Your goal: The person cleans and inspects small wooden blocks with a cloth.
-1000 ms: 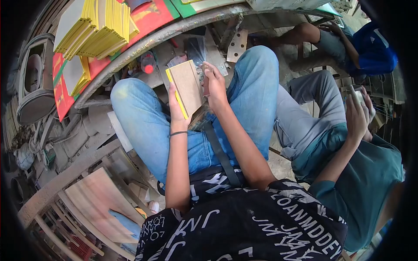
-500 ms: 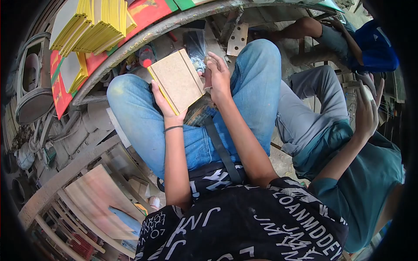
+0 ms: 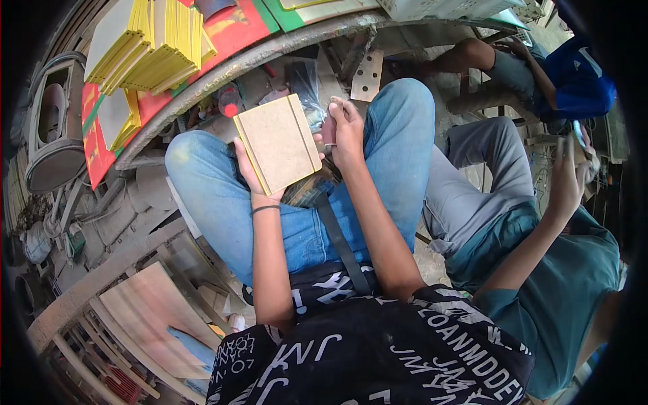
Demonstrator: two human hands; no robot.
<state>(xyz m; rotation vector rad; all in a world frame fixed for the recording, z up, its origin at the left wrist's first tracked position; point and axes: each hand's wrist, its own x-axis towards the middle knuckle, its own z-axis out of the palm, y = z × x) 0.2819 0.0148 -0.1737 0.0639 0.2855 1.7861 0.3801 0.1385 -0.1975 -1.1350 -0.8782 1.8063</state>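
Observation:
A square tan wooden board (image 3: 278, 145) with yellow edges and two dark lines across it is tilted above my lap. My left hand (image 3: 250, 167) grips it from below, thumb along the left edge and fingertips showing past the right edge. Just right of the board, my right hand (image 3: 348, 132) is closed on a small reddish-brown piece of sandpaper (image 3: 329, 131), apart from the board. Both forearms rest over my jeans-clad legs.
Stacks of yellow-edged boards (image 3: 145, 50) stand on a red and green tabletop (image 3: 98, 158) at upper left. A board with holes (image 3: 367, 75) lies beyond my knees. A co-worker in a green shirt (image 3: 540, 277) sits close on my right; another person in blue (image 3: 577, 77) sits farther off.
My right hand's fingers have curled in around the sandpaper, and the hand sits slightly farther right. The board, still in my left hand, appears a little lower, with the view shifted too.

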